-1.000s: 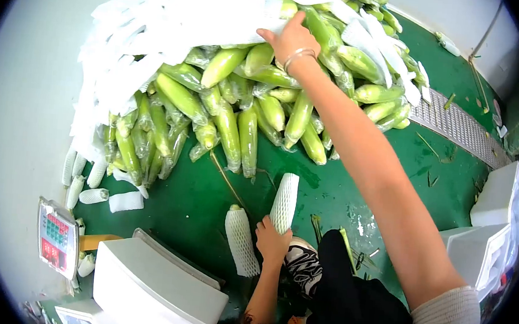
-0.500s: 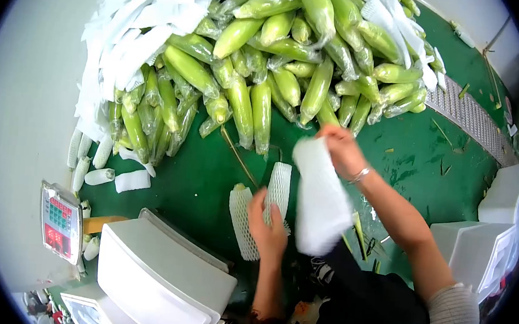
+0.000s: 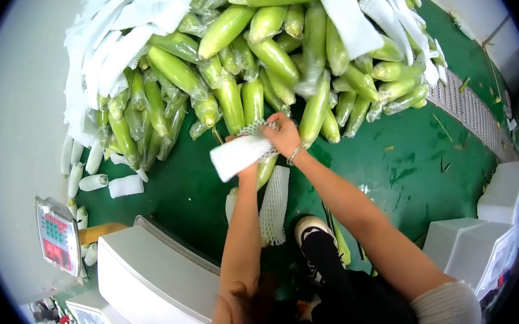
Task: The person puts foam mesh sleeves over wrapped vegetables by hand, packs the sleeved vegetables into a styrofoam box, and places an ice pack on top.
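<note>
A white foam net sleeve is between my hands, its mesh end stretched wide. My right hand pinches the rim of that mesh. My left hand is closed at the sleeve, with most of its fingers hidden by the foam. Just below the hands a green corn cob shows; its upper end is covered. Beneath, on the green floor, lie a foam-sleeved cob and another one, partly behind my left forearm. Ahead is a heap of film-wrapped corn.
Loose foam sleeves cover the heap's left side, and one sleeve lies on top. A digital scale display and a white foam box stand at left. More white boxes are at right. A metal grate crosses the floor.
Both hands have moved forward and come together at one foam sleeve. The white foam bundle has left my right hand's former place; a sleeve now lies atop the heap.
</note>
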A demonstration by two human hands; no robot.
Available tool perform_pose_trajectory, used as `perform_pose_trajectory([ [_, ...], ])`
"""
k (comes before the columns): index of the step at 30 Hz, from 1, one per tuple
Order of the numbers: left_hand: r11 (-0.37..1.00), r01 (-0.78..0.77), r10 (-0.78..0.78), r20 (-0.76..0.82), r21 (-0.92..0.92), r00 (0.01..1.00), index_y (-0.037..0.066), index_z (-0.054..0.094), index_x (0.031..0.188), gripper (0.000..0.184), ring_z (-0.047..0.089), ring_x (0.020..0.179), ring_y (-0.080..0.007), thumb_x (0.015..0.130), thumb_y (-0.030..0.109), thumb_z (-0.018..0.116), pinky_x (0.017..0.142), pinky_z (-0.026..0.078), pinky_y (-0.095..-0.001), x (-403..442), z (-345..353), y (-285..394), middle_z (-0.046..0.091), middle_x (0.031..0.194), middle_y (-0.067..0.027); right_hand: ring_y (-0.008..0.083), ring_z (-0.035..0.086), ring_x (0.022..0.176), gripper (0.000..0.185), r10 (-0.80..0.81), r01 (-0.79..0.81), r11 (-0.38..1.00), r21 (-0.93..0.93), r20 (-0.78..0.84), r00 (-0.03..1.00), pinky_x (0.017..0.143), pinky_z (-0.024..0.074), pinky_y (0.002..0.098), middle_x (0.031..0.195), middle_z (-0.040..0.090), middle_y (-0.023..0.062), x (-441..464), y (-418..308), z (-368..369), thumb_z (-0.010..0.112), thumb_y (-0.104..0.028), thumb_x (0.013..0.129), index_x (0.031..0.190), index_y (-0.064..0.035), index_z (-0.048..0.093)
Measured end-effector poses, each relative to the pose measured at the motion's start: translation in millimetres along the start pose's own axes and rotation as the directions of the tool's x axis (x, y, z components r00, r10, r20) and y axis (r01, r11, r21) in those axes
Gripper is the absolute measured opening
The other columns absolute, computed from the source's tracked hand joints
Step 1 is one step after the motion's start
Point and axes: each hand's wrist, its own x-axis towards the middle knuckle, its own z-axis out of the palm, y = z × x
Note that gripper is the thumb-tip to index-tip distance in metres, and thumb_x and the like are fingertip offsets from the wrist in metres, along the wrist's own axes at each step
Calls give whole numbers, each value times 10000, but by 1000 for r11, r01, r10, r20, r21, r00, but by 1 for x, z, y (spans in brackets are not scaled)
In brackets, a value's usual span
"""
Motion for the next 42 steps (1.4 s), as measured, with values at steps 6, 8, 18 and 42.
perform_pose_trajectory([
  [6,999,22,-18,160,-24,987,33,604,859,308,595,723,-314,852,336,549,674,464,-424,-23,-23,-2,628,780,-149,338,616,801,485,222,-217,964,-151,18,975,726,481,377,878,612,232,-35,-1,-11,665,-341,748,1020,30,511],
  [8,951,-296,227,449,90,864,60,637,850,363,599,719,-331,862,393,494,649,468,-432,-34,-44,-17,639,775,-155,380,612,814,567,132,-117,966,-232,50,990,735,479,406,887,599,272,-84,2,-8,650,-398,763,1043,67,485],
  [18,951,-273,89,722,142,686,10,588,780,345,588,595,-303,815,334,474,528,455,-405,-40,-62,55,601,673,-169,410,592,817,452,246,-123,868,-481,201,948,744,448,471,889,592,290,-120,-5,-41,567,-337,819,1036,53,496],
  [42,643,-660,379,586,390,716,7,591,873,286,535,692,-156,903,286,537,615,435,-267,-46,-55,23,588,796,-42,371,472,1032,548,-186,209,950,-231,120,975,894,384,400,1112,453,261,-177,-61,-105,648,-250,764,1164,40,412],
])
